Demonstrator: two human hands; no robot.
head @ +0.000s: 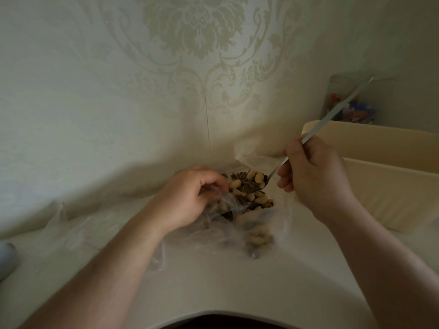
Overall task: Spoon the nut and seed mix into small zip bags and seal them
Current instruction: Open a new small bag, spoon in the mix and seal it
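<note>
Bare forearms reach in from the lower corners over the pale bench (237, 288), whose curved near edge shows at the bottom of the view with something dark below it. Just beyond that open stretch lies a crumpled clear plastic bag (213, 233), partly holding peanuts and dark seeds; a blurred filled bag (259, 236) lies at its right side.

Left hand (190, 198) has its fingers (213, 180) curled, pinching the rim of a small zip bag (228, 205) and holding its mouth up and toward the right. That bag already holds some nuts and seeds.

Right hand (313, 176) grips a metal spoon (332, 112), fingers wrapped round the lower handle. The spoon's long axis runs diagonally: the handle end points up and right toward the far corner, the bowl points down and left, right at the zip bag's mouth. The bowl is heaped with the nut and seed mix (249, 181), above the loose pile in the open plastic.

A cream tub (380, 186) stands on the right, close behind the right hand, leaving little room on that side. Behind it a clear container (351, 100) of coloured bits stands against the patterned wall (190, 55), which closes off the far side. More clear plastic (69, 222) lies on the left.
</note>
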